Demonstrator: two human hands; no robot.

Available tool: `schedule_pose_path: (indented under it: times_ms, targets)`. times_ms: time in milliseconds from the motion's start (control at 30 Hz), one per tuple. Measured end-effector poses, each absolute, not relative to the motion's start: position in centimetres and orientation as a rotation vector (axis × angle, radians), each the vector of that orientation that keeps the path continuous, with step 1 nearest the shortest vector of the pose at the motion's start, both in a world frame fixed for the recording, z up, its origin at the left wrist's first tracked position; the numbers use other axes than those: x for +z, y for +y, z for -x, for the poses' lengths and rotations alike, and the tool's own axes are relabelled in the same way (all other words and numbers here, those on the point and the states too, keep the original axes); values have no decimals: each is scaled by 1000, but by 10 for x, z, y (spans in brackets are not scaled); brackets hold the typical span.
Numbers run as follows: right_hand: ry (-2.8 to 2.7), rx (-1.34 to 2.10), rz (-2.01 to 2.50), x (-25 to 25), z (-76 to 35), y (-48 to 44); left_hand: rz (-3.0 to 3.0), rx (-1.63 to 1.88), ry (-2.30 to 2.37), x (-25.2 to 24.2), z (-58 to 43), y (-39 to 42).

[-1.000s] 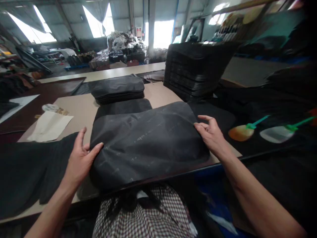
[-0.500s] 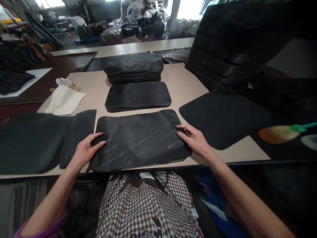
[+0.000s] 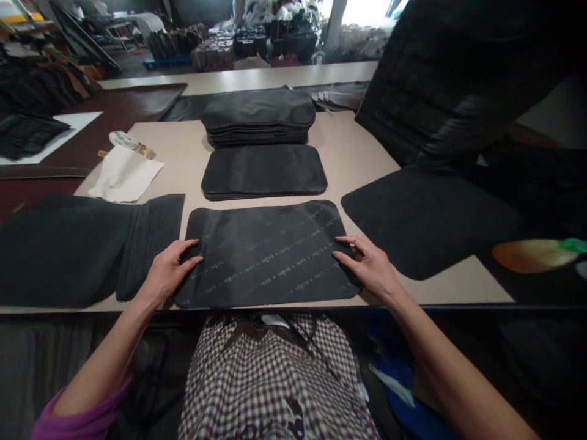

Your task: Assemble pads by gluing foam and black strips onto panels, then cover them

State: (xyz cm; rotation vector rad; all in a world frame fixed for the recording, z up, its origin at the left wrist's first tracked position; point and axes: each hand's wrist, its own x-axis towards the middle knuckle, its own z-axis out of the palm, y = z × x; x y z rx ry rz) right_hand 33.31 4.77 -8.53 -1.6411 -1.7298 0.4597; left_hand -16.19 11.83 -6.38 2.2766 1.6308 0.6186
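Observation:
A black rounded-corner sheet point(image 3: 266, 256), leather-like with faint diagonal rows of pale print, lies in front of me at the table's near edge. My left hand point(image 3: 172, 269) grips its left edge, thumb and index finger on top and the other fingers out of sight. At the opposite edge, my right hand point(image 3: 367, 266) holds the sheet the same way. Just beyond it rests a low stack of smaller black rounded pieces point(image 3: 265, 170). Behind that stands a taller stack of black pieces point(image 3: 259, 113), its top one slightly wavy.
Dark sheets point(image 3: 59, 250) overlap on the left, and another black sheet point(image 3: 426, 214) lies to the right. A cream cloth point(image 3: 126, 174) sits at the back left. A tall dark pile point(image 3: 449, 85) rises at the right, with an orange object point(image 3: 527, 253) near the right edge.
The sheet looks flatter, and more of its printed rows show. Both hands remain at its side edges. The whole view has shifted slightly.

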Motion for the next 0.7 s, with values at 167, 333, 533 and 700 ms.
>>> schedule_pose_path:
  times_ms: [167, 333, 533, 700]
  targets:
    - [-1780, 390, 1628, -83, -328, 48, -2298, 617, 1627, -66, 165, 118]
    - [-1804, 383, 1632, -84, -327, 49, -2309, 607, 1631, -65, 164, 117]
    - [-1802, 376, 1616, -87, -327, 49, -2320, 583, 1638, -65, 165, 116]
    - [-1811, 374, 1604, -87, -326, 48, -2319, 607, 1637, -65, 164, 115]
